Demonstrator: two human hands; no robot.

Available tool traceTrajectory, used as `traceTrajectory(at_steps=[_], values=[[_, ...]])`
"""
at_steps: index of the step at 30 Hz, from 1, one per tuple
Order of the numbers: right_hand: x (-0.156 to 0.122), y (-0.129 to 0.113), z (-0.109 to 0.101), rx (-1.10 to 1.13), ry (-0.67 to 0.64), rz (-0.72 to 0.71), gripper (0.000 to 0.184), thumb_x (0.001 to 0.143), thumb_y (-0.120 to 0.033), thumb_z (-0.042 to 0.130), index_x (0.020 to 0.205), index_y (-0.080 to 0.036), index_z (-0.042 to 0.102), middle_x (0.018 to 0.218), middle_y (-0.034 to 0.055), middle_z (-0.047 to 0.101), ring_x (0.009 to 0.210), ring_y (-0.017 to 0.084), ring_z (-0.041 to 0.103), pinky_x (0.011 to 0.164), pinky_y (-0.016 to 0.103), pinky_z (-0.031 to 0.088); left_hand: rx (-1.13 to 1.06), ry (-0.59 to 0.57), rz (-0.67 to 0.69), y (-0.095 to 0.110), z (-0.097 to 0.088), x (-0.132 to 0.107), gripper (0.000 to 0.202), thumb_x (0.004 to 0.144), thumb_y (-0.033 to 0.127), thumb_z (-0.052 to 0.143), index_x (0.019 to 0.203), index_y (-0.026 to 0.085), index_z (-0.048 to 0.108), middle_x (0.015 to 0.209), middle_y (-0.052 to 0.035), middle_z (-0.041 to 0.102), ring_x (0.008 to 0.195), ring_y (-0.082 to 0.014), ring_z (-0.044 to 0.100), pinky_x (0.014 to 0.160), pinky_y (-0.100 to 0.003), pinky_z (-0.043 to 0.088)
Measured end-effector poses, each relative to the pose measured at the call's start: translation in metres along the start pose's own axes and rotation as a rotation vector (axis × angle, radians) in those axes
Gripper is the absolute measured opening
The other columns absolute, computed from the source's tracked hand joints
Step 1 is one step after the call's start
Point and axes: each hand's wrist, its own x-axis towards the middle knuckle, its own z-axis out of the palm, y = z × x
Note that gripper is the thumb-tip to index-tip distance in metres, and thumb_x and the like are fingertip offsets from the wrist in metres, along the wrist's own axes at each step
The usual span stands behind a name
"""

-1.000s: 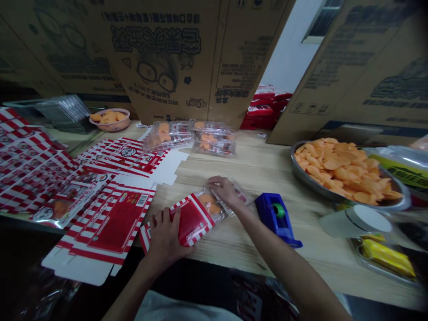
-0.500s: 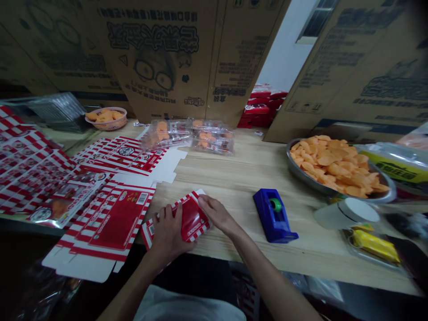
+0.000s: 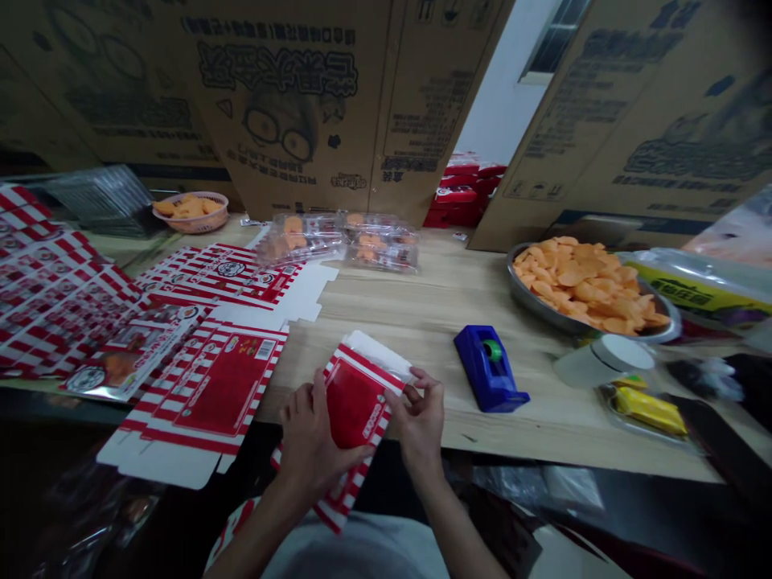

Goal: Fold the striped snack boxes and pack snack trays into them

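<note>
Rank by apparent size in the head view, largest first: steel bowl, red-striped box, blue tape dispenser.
Steel bowl and red-striped box look alike; nearness makes it unsure. Blue tape dispenser smallest.

A food-packing workshop — flattened cardboard cartons stand along the wall, and printed box blanks cover the table.

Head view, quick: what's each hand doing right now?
Left hand: closed, holding the red-and-white striped carton.
Right hand: partly closed, pinching the carton's right edge.
</note>
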Motion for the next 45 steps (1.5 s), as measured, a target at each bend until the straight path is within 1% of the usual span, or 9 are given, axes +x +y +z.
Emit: traceTrajectory(at_steps=[6, 11, 15, 20, 23, 26, 33, 38, 45], values=[[-0.025, 0.000, -0.011, -0.043, -0.086, 0.032, 0.027, 0.079, -0.034, 0.062, 0.102, -0.022, 0.052, 0.113, 0.0098, 0.061, 0.096, 0.021, 0.064, 0.087, 0.041, 0.052, -0.710, -0.099, 0.021, -0.024, 0.009, -0.024, 0.067, 0.090, 0.037, 0.040, 0.147, 0.018, 0.012, 0.132, -0.0127, 0.051, 0.125, -0.0231, 0.046, 0.103, -0.040, 0.039], [-0.051, 0.005, -0.015, -0.143, -0.235, 0.053, 0.059, 0.076, -0.033, 0.068, 0.129, -0.021, 0.046, 0.124, 0.0111, 0.059, 0.107, 0.024, 0.061, 0.094, 0.042, 0.049, -0.816, -0.150, 0.063, -0.031, -0.007, -0.033, 0.068, 0.090, 0.038, 0.042, 0.147, 0.017, 0.013, 0.133, -0.0107, 0.053, 0.127, -0.0228, 0.045, 0.105, -0.038, 0.039], [-0.059, 0.011, -0.019, -0.168, -0.283, 0.029, 0.053, 0.076, -0.033, 0.068, 0.125, -0.019, 0.052, 0.124, 0.0098, 0.061, 0.114, 0.025, 0.057, 0.097, 0.040, 0.047, -0.922, -0.226, 0.063, -0.044, -0.005, -0.039, 0.067, 0.084, 0.036, 0.054, 0.140, 0.018, 0.024, 0.129, -0.0128, 0.055, 0.113, -0.0240, 0.057, 0.094, -0.037, 0.048], [-0.063, 0.012, -0.021, -0.281, -0.277, -0.079, 0.032, 0.077, -0.033, 0.066, 0.104, -0.019, 0.056, 0.097, 0.0045, 0.066, 0.086, 0.019, 0.062, 0.077, 0.030, 0.051, -0.874, -0.195, 0.041, -0.047, 0.005, -0.042, 0.046, 0.075, 0.034, 0.066, 0.112, 0.019, 0.043, 0.089, -0.0018, 0.065, 0.075, -0.0163, 0.062, 0.068, -0.028, 0.051], [-0.061, 0.009, -0.018, -0.364, -0.284, -0.110, 0.022, 0.079, -0.032, 0.064, 0.095, -0.020, 0.054, 0.084, 0.0004, 0.062, 0.074, 0.016, 0.058, 0.067, 0.025, 0.048, -0.886, -0.054, 0.041, -0.044, 0.003, -0.037, 0.020, 0.078, 0.032, 0.063, 0.088, 0.018, 0.052, 0.075, 0.0022, 0.059, 0.068, -0.0127, 0.055, 0.064, -0.024, 0.045], [-0.056, 0.003, -0.017, -0.380, -0.321, -0.123, 0.015, 0.082, -0.031, 0.060, 0.092, -0.020, 0.056, 0.081, 0.0000, 0.060, 0.071, 0.015, 0.056, 0.064, 0.024, 0.045, -1.036, 0.027, -0.012, -0.046, -0.003, -0.030, 0.015, 0.080, 0.029, 0.060, 0.073, 0.016, 0.057, 0.070, 0.0020, 0.056, 0.066, -0.0115, 0.053, 0.063, -0.022, 0.042], [-0.049, -0.014, -0.022, -0.347, -0.517, -0.175, 0.012, 0.087, -0.026, 0.054, 0.093, -0.021, 0.063, 0.092, 0.0038, 0.063, 0.087, 0.018, 0.059, 0.077, 0.027, 0.045, -1.062, 0.052, 0.013, -0.055, -0.014, -0.025, 0.021, 0.080, 0.027, 0.060, 0.062, 0.015, 0.059, 0.063, 0.0018, 0.053, 0.061, -0.0103, 0.047, 0.058, -0.021, 0.037], [-0.048, -0.018, -0.022, -0.372, -0.506, -0.296, 0.011, 0.088, -0.022, 0.052, 0.084, -0.021, 0.063, 0.093, 0.0048, 0.063, 0.090, 0.019, 0.058, 0.078, 0.029, 0.044, -1.116, -0.004, -0.014, -0.051, -0.022, -0.026, 0.031, 0.083, 0.029, 0.057, 0.056, 0.016, 0.048, 0.059, 0.0039, 0.043, 0.055, -0.0087, 0.040, 0.053, -0.020, 0.034], [-0.044, -0.024, -0.024, -0.418, -0.500, -0.350, 0.009, 0.083, -0.021, 0.059, 0.074, -0.021, 0.060, 0.091, 0.0049, 0.062, 0.086, 0.019, 0.058, 0.076, 0.030, 0.044, -0.871, -0.080, 0.345, -0.050, -0.029, -0.022, 0.013, 0.075, 0.025, 0.069, 0.074, 0.017, 0.059, 0.080, -0.0018, 0.057, 0.076, -0.0147, 0.054, 0.068, -0.024, 0.042]])
